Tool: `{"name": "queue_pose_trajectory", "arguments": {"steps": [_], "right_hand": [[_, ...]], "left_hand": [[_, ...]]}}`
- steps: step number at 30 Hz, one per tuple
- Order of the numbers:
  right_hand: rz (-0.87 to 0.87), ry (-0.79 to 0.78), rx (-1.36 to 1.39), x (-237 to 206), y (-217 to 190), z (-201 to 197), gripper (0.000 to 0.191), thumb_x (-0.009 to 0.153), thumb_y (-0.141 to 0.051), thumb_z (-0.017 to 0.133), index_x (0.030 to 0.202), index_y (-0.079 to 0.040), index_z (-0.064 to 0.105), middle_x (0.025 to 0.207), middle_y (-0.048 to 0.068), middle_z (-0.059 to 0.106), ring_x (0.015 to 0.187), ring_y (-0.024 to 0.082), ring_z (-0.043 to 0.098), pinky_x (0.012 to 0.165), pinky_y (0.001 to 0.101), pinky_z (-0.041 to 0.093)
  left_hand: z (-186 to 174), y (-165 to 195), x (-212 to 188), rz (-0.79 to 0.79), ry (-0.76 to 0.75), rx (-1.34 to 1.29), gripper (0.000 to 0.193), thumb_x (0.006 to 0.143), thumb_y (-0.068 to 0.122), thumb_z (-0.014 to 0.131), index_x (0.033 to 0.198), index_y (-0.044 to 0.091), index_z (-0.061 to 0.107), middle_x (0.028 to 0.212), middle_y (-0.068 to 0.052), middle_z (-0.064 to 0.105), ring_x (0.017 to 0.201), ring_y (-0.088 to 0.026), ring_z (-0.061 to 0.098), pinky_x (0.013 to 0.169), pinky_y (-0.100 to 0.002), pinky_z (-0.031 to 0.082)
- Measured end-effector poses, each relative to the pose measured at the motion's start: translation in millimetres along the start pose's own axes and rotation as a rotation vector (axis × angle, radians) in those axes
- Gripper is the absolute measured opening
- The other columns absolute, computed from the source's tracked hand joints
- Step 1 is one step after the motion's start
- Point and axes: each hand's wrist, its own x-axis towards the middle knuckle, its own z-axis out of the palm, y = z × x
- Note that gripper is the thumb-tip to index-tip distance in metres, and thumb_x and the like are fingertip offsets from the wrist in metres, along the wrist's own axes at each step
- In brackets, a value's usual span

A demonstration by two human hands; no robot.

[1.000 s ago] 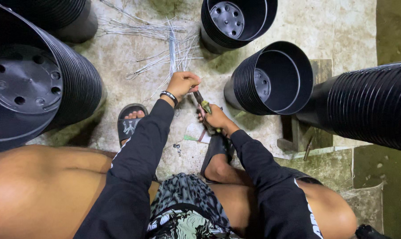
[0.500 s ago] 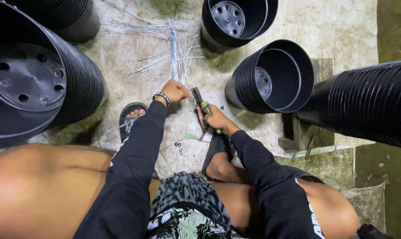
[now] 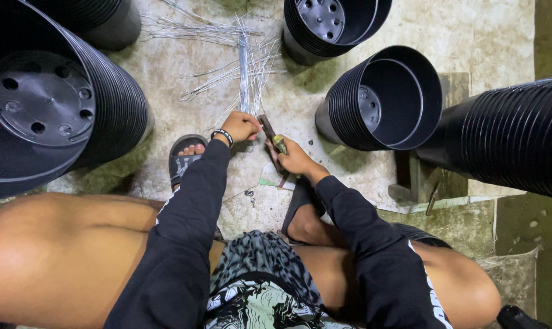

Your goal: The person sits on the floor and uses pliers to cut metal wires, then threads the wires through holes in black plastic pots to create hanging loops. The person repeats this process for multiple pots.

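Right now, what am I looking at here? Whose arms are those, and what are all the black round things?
You are looking down through a camera worn on a person's head, so the two arms in black sleeves are that person's own. They sit low over a concrete floor, knees apart, with a foot in a sandal showing.

The left hand, with a band on its wrist, pinches a bundle of thin grey wires that fan out across the floor. The right hand has its grip closed on pliers, whose tip points at the wires by the left hand.

The black round things are plastic pots, slid one inside another into long stacks. Some lie on their sides, and you can see holes in their bottoms.
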Motion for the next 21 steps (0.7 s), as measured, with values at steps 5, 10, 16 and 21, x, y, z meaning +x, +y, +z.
{"name": "queue_pose_trajectory", "arguments": {"steps": [5, 10, 16, 21], "right_hand": [[-0.035, 0.018, -0.086, 0.9, 1.4, -1.7, 0.041, 0.087, 0.009, 0.044, 0.124, -0.003, 0.059, 0.091, 0.003, 0.063, 0.081, 0.013, 0.057, 0.079, 0.0284, 0.051], [-0.082, 0.031, -0.097, -0.8, 4.1, -1.8, 0.036, 0.089, 0.007, 0.047, 0.122, -0.002, 0.060, 0.093, 0.004, 0.063, 0.085, 0.014, 0.057, 0.084, 0.0289, 0.051], [-0.103, 0.089, -0.171, 0.1, 4.5, 0.4, 0.024, 0.094, -0.001, 0.058, 0.118, -0.003, 0.061, 0.098, 0.006, 0.069, 0.092, 0.015, 0.062, 0.089, 0.0307, 0.051], [-0.097, 0.092, -0.146, 0.1, 2.7, 2.3, 0.025, 0.093, 0.000, 0.055, 0.118, -0.003, 0.062, 0.097, 0.006, 0.069, 0.091, 0.016, 0.063, 0.088, 0.0311, 0.052]], "left_hand": [[2.0, 0.6, 0.1, -0.004, -0.001, -0.001, 0.006, 0.085, 0.000, 0.072, 0.086, -0.003, 0.076, 0.075, -0.007, 0.073, 0.059, -0.011, 0.069, 0.055, -0.024, 0.056], [2.7, -0.4, 1.5, -0.012, -0.002, -0.004, 0.007, 0.085, 0.000, 0.071, 0.085, -0.003, 0.077, 0.075, -0.007, 0.073, 0.060, -0.011, 0.069, 0.056, -0.024, 0.057], [2.3, -2.7, 2.8, 0.004, -0.012, -0.027, 0.006, 0.085, 0.000, 0.071, 0.086, -0.002, 0.076, 0.075, -0.007, 0.073, 0.060, -0.011, 0.068, 0.056, -0.024, 0.056], [1.4, -3.3, 2.9, 0.005, -0.012, -0.033, 0.006, 0.085, 0.001, 0.072, 0.086, -0.002, 0.076, 0.076, -0.006, 0.073, 0.062, -0.011, 0.068, 0.057, -0.024, 0.057]]}}
